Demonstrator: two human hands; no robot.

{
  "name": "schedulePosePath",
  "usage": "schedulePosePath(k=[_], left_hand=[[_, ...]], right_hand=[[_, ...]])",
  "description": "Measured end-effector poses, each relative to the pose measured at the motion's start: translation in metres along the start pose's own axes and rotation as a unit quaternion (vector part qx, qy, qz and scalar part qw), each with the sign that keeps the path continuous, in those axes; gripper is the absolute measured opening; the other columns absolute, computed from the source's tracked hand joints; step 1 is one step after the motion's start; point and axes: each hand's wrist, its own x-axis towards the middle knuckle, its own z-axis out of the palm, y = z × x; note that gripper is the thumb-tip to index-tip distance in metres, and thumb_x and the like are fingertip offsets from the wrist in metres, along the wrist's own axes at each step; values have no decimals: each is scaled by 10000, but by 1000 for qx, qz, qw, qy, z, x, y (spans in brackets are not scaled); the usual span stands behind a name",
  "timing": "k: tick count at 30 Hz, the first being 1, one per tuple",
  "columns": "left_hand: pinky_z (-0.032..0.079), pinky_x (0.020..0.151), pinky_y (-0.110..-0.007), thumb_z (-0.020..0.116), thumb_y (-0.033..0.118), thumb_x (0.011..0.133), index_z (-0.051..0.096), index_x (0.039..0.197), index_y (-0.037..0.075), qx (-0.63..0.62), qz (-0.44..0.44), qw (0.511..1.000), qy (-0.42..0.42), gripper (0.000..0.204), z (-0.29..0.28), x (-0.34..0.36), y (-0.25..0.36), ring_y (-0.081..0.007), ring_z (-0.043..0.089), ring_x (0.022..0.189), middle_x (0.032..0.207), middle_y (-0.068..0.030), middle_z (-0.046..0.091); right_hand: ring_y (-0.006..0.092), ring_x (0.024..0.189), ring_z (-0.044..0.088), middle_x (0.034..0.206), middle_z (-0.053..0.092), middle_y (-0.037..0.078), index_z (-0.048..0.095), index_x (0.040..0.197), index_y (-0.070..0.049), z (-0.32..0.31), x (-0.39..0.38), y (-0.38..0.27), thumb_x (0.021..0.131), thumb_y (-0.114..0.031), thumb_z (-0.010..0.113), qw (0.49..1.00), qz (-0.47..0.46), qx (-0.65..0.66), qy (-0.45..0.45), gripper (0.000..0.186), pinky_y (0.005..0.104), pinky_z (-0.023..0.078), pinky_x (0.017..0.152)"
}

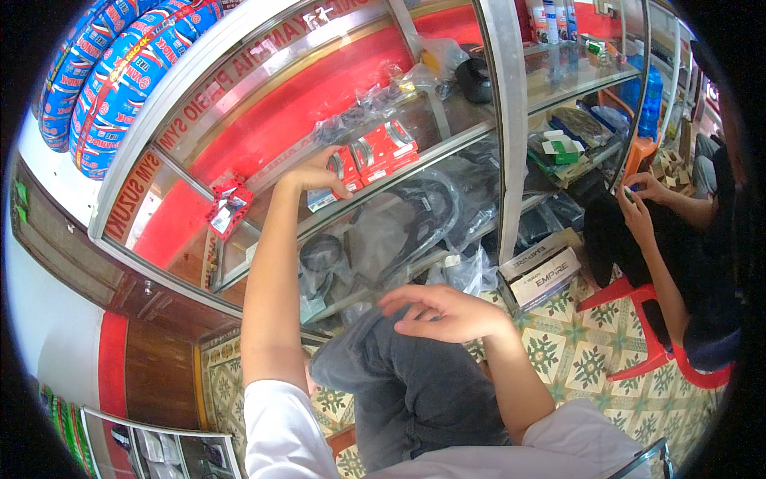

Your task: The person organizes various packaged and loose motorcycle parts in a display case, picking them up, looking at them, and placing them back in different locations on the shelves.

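My left hand (313, 177) reaches into a glass display case. Its thumb and fingers close around the end of a red box (344, 166) with a dark curved part pictured on its front. Right beside it, similar red boxes (386, 148) stand in a row on the glass shelf (447, 148). A blue and white box (321, 199) lies just under the hand. Whether the gripped box is lifted off the shelf, I cannot tell. Over my knee (359, 351), my right hand (447, 312) hangs with loosely bent fingers apart, holding nothing.
Plastic-wrapped parts (407, 211) fill the lower shelf. A metal frame post (511, 120) divides the case. An open carton (542, 275) sits on the tiled floor. At right, another person (702, 239) sits on a red chair (650, 319), handling something small. Blue-wrapped tyres (132, 88) stand top left.
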Motion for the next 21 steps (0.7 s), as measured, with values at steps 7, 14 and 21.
schedulePosePath(k=[7,14,21], left_hand=[[285,1213,-445,943,272,527,243,1592,79,118,85,988,51,1289,2,12,78,-388,301,1481,1593,-254,307],[305,1205,-444,904,276,537,217,1616,165,18,38,994,-99,1284,6,45,93,-369,260,1509,1623,-253,251],[322,1193,-429,870,250,538,216,1621,221,60,95,993,-23,1266,19,61,80,-381,312,1487,1577,-255,348]], right_hand=[[186,895,720,1169,692,130,546,1362,-80,4,3,5,966,-216,689,999,-40,-15,-4,442,313,590,766],[214,888,731,1151,698,148,539,1370,-66,5,0,0,949,-228,704,997,-35,-60,-37,480,328,600,770],[221,897,728,1158,695,150,533,1382,-59,4,1,4,954,-247,692,995,-50,-71,-43,495,340,602,779]])
